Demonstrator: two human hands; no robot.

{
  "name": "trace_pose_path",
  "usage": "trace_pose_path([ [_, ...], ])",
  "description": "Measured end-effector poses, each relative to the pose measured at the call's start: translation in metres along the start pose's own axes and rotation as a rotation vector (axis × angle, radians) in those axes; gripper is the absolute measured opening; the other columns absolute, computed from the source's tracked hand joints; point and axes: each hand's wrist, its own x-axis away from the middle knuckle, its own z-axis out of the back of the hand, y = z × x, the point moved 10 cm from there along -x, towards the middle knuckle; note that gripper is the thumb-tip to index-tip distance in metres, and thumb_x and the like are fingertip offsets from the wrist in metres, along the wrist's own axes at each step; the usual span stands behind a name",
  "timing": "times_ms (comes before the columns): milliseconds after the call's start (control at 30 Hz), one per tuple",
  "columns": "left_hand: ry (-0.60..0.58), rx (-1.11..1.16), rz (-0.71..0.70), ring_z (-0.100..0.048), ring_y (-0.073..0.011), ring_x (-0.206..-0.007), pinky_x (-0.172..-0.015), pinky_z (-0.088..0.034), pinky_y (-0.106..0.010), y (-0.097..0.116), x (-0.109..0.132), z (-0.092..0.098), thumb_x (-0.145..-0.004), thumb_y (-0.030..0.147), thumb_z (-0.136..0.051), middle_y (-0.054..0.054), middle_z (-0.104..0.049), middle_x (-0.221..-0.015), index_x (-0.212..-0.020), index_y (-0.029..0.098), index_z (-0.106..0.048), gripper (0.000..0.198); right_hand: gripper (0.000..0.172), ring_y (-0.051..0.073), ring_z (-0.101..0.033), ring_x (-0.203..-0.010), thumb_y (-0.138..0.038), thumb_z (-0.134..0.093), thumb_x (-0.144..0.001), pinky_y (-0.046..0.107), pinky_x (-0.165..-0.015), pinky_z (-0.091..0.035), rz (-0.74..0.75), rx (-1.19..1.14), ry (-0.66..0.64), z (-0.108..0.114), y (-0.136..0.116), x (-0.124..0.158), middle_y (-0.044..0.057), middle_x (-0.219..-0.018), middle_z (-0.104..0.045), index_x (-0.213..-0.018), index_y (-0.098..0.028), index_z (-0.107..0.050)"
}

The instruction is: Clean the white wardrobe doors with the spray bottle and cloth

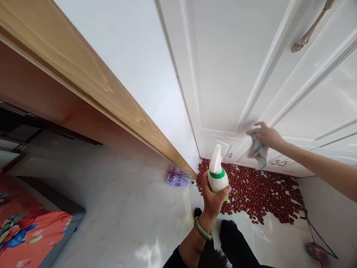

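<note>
A white spray bottle [218, 182] with a green band stands upright in my left hand [211, 199], its fingers wrapped round the body. A green bangle circles that wrist. My right hand [269, 136] is closed on a grey-white cloth [258, 150] with a blue edge stripe. Part of the cloth hangs down below the fingers. Hand and cloth are at the lower part of a white cabinet door [231, 67]; whether the cloth presses on it I cannot tell.
Many dark red, round fruits or nuts [251, 186] cover the floor below the cabinet. Purple bottles [177, 180] stand by the wooden door frame [134, 108]. At the lower left is a bed with a red floral cover [36, 234]. A purple object with a cord [316, 252] lies at lower right.
</note>
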Motion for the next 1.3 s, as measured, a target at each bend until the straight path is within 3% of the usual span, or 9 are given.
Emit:
trace_pose_path([
  [167, 0.026, -0.015, -0.024, -0.075, -0.0259, -0.103, -0.091, -0.065, -0.038, 0.009, -0.008, 0.009, -0.065, 0.036, -0.098, -0.010, -0.076, -0.119, -0.126, 0.021, -0.066, 0.071, 0.056, 0.042, -0.038, -0.166, -0.053, -0.041, -0.111, 0.065, -0.138, -0.034, 0.228, 0.147, 0.383, 0.110, -0.109, -0.077, 0.001, -0.174, -0.046, -0.157, -0.033, -0.065],
  [267, 0.087, -0.025, -0.015, -0.076, -0.0281, -0.107, -0.095, -0.065, -0.040, 0.004, -0.011, 0.026, -0.064, 0.038, -0.099, -0.011, -0.076, -0.120, -0.125, 0.020, -0.067, 0.072, 0.069, 0.046, -0.013, -0.175, -0.058, -0.054, -0.109, 0.066, -0.146, -0.006, 0.473, 0.258, 0.495, 0.116, -0.161, -0.103, -0.007, -0.186, -0.022, -0.175, -0.042, -0.042],
  [367, 0.122, -0.007, 0.011, -0.076, -0.0264, -0.102, -0.093, -0.065, -0.040, -0.008, -0.013, 0.038, -0.066, 0.038, -0.099, -0.010, -0.077, -0.119, -0.130, 0.020, -0.066, 0.074, 0.094, 0.051, 0.000, -0.174, -0.066, -0.068, -0.103, 0.069, -0.142, 0.015, 0.502, 0.199, 0.414, 0.067, -0.162, -0.118, 0.000, -0.189, -0.009, -0.182, -0.034, -0.027],
  [500, 0.136, -0.024, 0.012, -0.076, -0.0265, -0.104, -0.094, -0.065, -0.040, -0.031, -0.021, 0.044, -0.066, 0.038, -0.099, -0.011, -0.077, -0.121, -0.131, 0.020, -0.066, 0.074, 0.059, 0.036, -0.001, -0.178, -0.044, -0.045, -0.116, 0.067, -0.144, 0.009, 0.520, 0.068, 0.032, -0.054, -0.129, -0.108, 0.005, -0.184, -0.032, -0.169, -0.021, -0.051],
  [633, 0.073, -0.068, -0.059, -0.075, -0.0271, -0.107, -0.096, -0.065, -0.040, -0.058, -0.041, 0.043, -0.065, 0.039, -0.101, -0.011, -0.076, -0.123, -0.132, 0.020, -0.066, 0.078, 0.053, 0.017, -0.019, -0.176, -0.023, -0.033, -0.115, 0.048, -0.150, -0.007, 0.561, 0.035, -0.257, -0.167, -0.089, -0.070, -0.002, -0.178, -0.043, -0.160, -0.024, -0.060],
  [800, -0.105, -0.135, -0.245, -0.075, -0.0259, -0.103, -0.091, -0.065, -0.037, -0.094, -0.079, 0.036, -0.068, 0.043, -0.102, -0.009, -0.076, -0.118, -0.129, 0.021, -0.066, 0.074, 0.055, 0.014, -0.024, -0.175, -0.014, -0.034, -0.109, 0.049, -0.149, -0.013, 0.570, 0.050, -0.283, -0.232, -0.046, -0.042, -0.004, -0.176, -0.046, -0.153, -0.025, -0.066],
  [967, -0.194, -0.255, -0.524, -0.075, -0.0273, -0.108, -0.095, -0.064, -0.039, -0.126, -0.119, 0.034, -0.071, 0.046, -0.100, -0.009, -0.075, -0.120, -0.132, 0.022, -0.066, 0.073, 0.053, 0.018, -0.025, -0.175, -0.024, -0.033, -0.112, 0.053, -0.149, -0.011, 0.549, 0.136, -0.159, -0.212, 0.034, -0.024, 0.000, -0.172, -0.052, -0.150, -0.024, -0.070],
  [1100, -0.214, -0.373, -0.757, -0.076, -0.0295, -0.108, -0.093, -0.064, -0.041, -0.155, -0.149, 0.035, -0.073, 0.059, -0.097, -0.010, -0.076, -0.119, -0.132, 0.021, -0.065, 0.078, 0.051, 0.030, -0.028, -0.174, -0.040, -0.038, -0.113, 0.058, -0.147, -0.014, 0.473, 0.344, 0.220, -0.154, 0.097, -0.012, 0.009, -0.166, -0.057, -0.143, -0.027, -0.076],
  [1300, -0.203, -0.527, -0.995, -0.076, -0.0328, -0.113, -0.096, -0.064, -0.045, -0.200, -0.185, 0.042, -0.074, 0.062, -0.096, -0.014, -0.077, -0.124, -0.131, 0.020, -0.063, 0.078, 0.083, 0.043, -0.015, -0.175, -0.067, -0.037, -0.113, 0.060, -0.145, -0.009, 0.346, 0.554, 0.919, -0.049, 0.021, -0.023, 0.015, -0.185, -0.016, -0.182, -0.021, -0.025],
])
